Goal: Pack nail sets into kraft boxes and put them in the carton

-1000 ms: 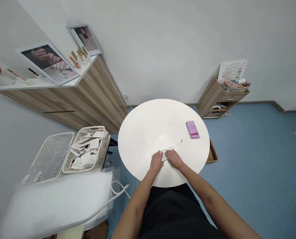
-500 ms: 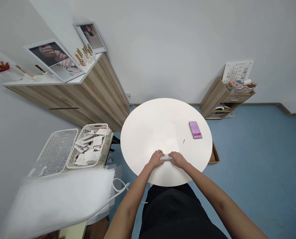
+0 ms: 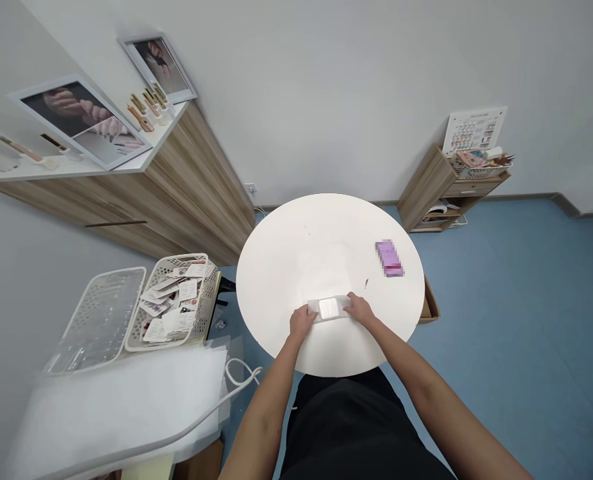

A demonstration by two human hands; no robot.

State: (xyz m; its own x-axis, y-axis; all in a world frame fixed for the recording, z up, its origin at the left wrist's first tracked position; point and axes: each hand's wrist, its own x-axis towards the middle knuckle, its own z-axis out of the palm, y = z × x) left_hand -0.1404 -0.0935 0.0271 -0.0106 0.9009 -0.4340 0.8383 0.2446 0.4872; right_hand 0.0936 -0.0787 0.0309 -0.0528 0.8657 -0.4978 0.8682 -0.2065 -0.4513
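On the round white table [image 3: 276,253], a flat white rectangular thing [image 3: 329,307] lies within a folded strip of thin translucent white sheeting [image 3: 344,302]. Its exact kind I cannot make out. My left hand [image 3: 302,321] is closed on the left end of the strip. Closed on the opposite end is my right hand [image 3: 360,309]. A blurred-out purple rectangular thing [image 3: 390,259] lies apart, on the table's right side.
To the left stand a white basket [image 3: 207,293] of small cards and a clear-topped lid or tray [image 3: 99,317]. Large white sheets [image 3: 126,393] and a white cable [image 3: 236,387] are at lower left. A wooden cabinet [image 3: 201,173] and a small shelf unit [image 3: 426,190] flank the table.
My hands have moved apart, each to one end of the strip. The white bundle, seen narrow before, now shows its broad face. The view has shifted slightly.
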